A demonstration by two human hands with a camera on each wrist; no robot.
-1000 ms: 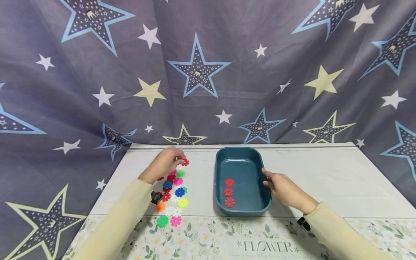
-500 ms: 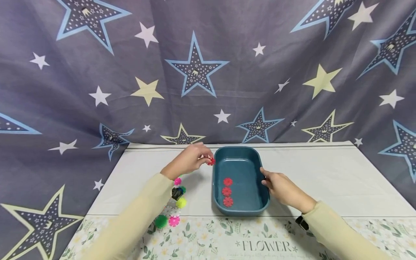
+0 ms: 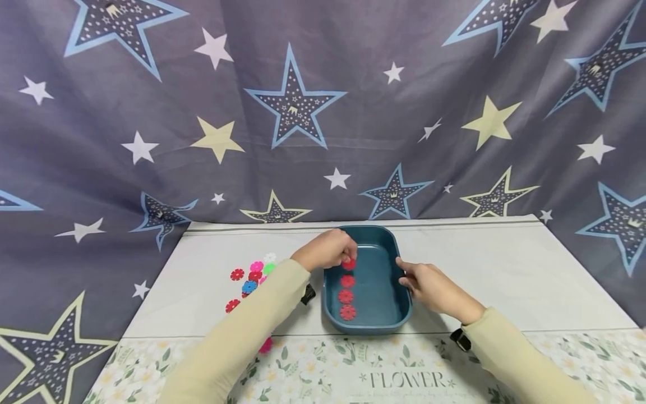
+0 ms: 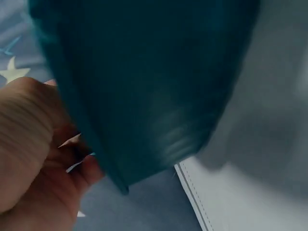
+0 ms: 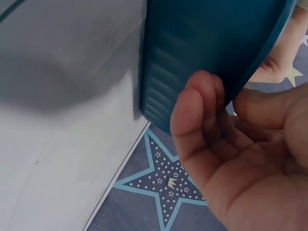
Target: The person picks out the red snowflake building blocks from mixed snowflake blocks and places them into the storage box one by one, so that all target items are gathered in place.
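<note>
My left hand [image 3: 329, 250] reaches over the left rim of a dark teal rectangular tray [image 3: 379, 286] and pinches a red notched plastic disc [image 3: 349, 264] close over the tray floor. Below it, several red discs [image 3: 347, 281] lie in a column along the tray's left side. My right hand [image 3: 430, 287] grips the right rim, its thumb over the edge and its fingers against the outer wall [image 5: 192, 48]. In the left wrist view, the tray's outer wall [image 4: 154, 96] hides the fingertips and the disc.
Left of the tray lies a loose group of flower-shaped discs, among them a blue one [image 3: 249, 287], a green one [image 3: 269, 269] and a red one [image 3: 237, 274]. My left sleeve [image 3: 247, 331] covers part of this group. A star-patterned curtain [image 3: 313, 112] hangs behind the table [image 3: 484, 252].
From the loose discs, my left hand has carried the red disc rightward, over the rim and into the tray above the others. My right hand keeps its hold on the rim.
</note>
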